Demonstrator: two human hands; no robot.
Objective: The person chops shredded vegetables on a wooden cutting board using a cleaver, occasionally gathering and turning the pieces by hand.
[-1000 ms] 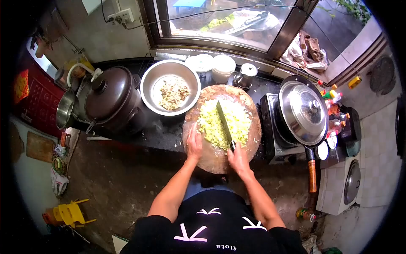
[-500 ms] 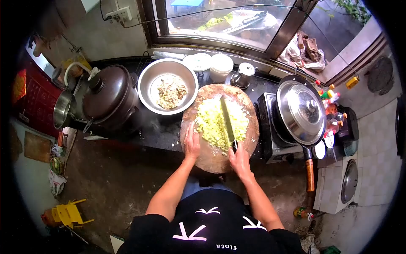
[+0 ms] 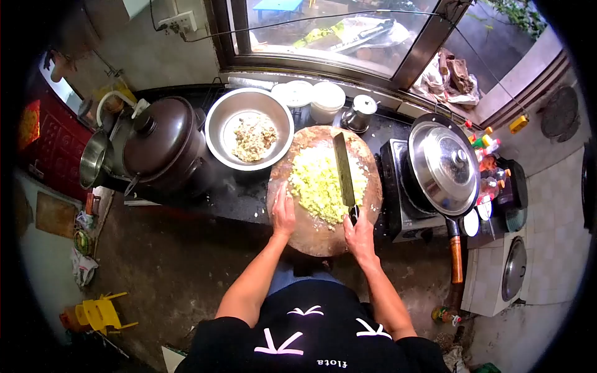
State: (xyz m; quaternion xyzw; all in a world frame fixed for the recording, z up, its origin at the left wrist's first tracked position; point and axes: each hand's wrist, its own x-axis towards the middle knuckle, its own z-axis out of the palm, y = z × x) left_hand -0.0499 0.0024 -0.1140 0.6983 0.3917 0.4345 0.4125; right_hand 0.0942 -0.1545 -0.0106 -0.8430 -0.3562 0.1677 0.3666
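Clamping the cleaver, the right hand is keeping its grip near the board's right; the unclenched left hand is touching its left.

- Chopped vegetables: pale yellow-green
- Board: mottled brown
- Knife: dark grey blade
- Bowl: silver
- Pot: dark brown
- Shirt: black, white line marks
- Chair: yellow
- Door: dark red
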